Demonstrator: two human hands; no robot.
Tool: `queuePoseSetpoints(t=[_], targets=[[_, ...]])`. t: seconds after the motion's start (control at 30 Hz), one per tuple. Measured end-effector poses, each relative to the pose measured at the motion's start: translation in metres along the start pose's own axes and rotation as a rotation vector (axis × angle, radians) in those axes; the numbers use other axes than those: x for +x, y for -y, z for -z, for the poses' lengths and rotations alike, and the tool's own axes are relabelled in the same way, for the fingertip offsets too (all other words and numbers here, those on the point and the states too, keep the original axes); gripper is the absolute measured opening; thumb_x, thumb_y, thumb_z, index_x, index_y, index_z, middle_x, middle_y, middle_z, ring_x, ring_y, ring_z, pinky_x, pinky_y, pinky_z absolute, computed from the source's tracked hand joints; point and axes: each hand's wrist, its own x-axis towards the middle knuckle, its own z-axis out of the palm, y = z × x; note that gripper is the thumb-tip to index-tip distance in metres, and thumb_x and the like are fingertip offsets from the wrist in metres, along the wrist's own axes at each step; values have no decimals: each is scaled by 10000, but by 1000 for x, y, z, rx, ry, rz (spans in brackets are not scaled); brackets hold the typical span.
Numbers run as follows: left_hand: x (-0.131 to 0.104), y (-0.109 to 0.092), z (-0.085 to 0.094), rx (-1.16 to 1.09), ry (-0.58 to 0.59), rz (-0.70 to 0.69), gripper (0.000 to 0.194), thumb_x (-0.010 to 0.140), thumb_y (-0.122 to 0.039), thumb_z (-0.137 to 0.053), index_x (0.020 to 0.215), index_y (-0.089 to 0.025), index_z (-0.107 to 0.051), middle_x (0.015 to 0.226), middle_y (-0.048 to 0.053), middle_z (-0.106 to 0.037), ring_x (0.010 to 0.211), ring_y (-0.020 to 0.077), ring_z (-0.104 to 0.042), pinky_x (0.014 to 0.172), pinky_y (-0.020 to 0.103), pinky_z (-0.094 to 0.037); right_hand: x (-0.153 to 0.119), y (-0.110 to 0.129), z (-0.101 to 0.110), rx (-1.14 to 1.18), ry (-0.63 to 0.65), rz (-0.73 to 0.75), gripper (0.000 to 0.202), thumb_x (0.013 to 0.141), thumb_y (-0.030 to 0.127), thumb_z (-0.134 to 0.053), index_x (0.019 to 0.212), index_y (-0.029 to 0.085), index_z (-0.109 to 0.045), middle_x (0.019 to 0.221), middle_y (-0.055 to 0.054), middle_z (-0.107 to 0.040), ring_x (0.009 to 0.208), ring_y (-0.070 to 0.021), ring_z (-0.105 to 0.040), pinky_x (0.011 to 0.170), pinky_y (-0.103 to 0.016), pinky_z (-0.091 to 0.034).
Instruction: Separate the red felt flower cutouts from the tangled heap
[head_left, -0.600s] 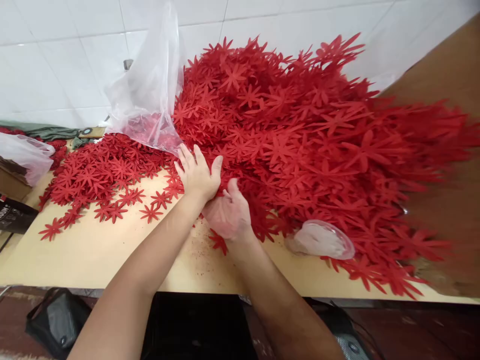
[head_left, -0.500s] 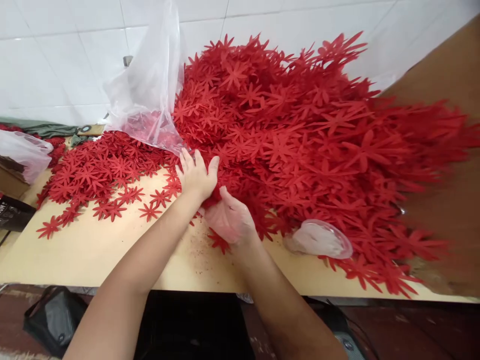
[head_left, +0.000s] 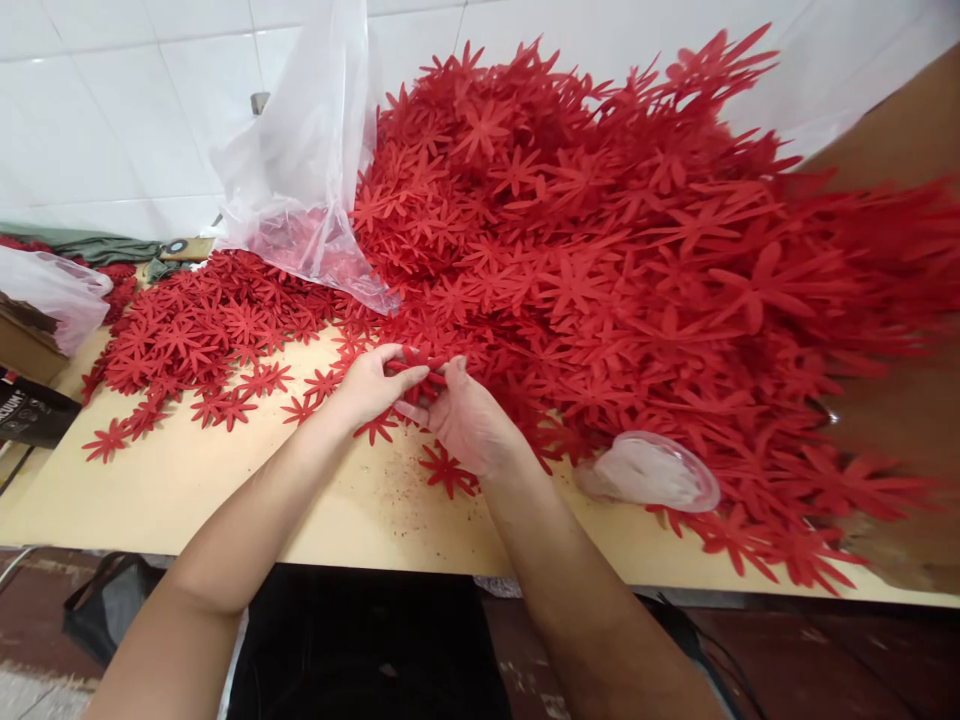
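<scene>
My left hand [head_left: 379, 385] pinches a red petalled flower piece [head_left: 421, 360] between thumb and fingers, at the near edge of the big heap. Close beside it, my right hand [head_left: 472, 415] has its thumb at the other side of the same piece, with the fingers curled beneath and partly hidden. Behind both hands rises a large mass of red artificial flowers [head_left: 570, 280]. Loose flat red flower cutouts [head_left: 202, 320] lie piled to the left, and a single cutout [head_left: 448, 470] rests just below my right hand.
A clear plastic bag [head_left: 307, 200] stands against the tiled wall. Near the front edge of the table [head_left: 330, 520] sits a clear plastic tub with whitish contents [head_left: 651, 475]. Brown cardboard [head_left: 900, 400] stands at the right; another bag [head_left: 52, 295] lies far left.
My left hand has gone from spread fingers near the heap to a pinch on a red flower piece. My right thumb has come up to meet it.
</scene>
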Motion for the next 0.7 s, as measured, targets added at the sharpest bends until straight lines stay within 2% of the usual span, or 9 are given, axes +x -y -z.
queuePoseSetpoints(t=[0.03, 0.13, 0.33, 0.4, 0.5, 0.57, 0.63, 0.7], targets=[[0, 2, 1, 2, -25, -15, 77, 730, -199, -634, 716, -146, -581, 553, -49, -571, 471, 53, -485, 476, 176, -384, -1, 0, 0, -16, 6, -7, 298, 617, 419, -770, 790, 236, -610, 821, 35, -682, 724, -119, -639, 702, -318, -581], [0, 7, 3, 18, -83, -54, 194, 781, -229, -579, 613, -142, -534, 516, -59, -508, 452, 39, -428, 468, 171, -354, -2, -1, 2, -85, -19, -24, 344, 509, 279, -839, 747, 219, -598, 682, 63, -619, 616, -94, -603, 638, -274, -564], [-10, 6, 0, -52, -220, -51, 224, 777, -263, -604, 613, -152, -500, 555, -73, -480, 510, 34, -422, 545, 165, -376, 8, -8, 2, -391, -126, 114, 297, 578, 404, -777, 676, 201, -584, 580, 51, -560, 487, -83, -478, 479, -240, -432], [-15, 5, -2, -142, -193, -8, 175, 756, -286, -635, 692, -154, -541, 638, -62, -531, 577, 40, -484, 605, 175, -409, 11, -9, 3, -499, -149, 187, 308, 629, 457, -731, 635, 196, -568, 542, 51, -523, 485, -78, -433, 477, -235, -384], [-19, 9, -5, -217, -50, 72, 216, 714, -328, -684, 793, -150, -588, 692, -39, -577, 617, 55, -532, 635, 198, -428, 12, -9, 4, -555, -181, 267, 390, 674, 534, -664, 560, 197, -504, 504, 53, -452, 501, -77, -392, 492, -235, -349], [-17, 14, -7, -244, -17, 86, 229, 705, -335, -692, 794, -146, -599, 649, -43, -570, 576, 52, -520, 611, 199, -420, 11, -8, 3, -572, -171, 278, 414, 677, 545, -653, 540, 199, -471, 497, 56, -427, 503, -76, -373, 493, -235, -338], [-13, 19, -7, -300, -68, 69, 200, 712, -320, -685, 743, -146, -591, 627, -45, -576, 561, 50, -522, 617, 198, -428, 9, -6, 1, -573, -120, 253, 379, 654, 513, -684, 566, 198, -492, 537, 52, -472, 528, -77, -401, 518, -235, -360], [-8, 22, -5, -363, -149, 60, 166, 713, -279, -679, 706, -150, -575, 629, -45, -600, 569, 54, -544, 649, 202, -450, 7, -6, 0, -535, -21, 191, 310, 610, 448, -734, 676, 199, -563, 640, 41, -560, 577, -85, -459, 563, -240, -401]])
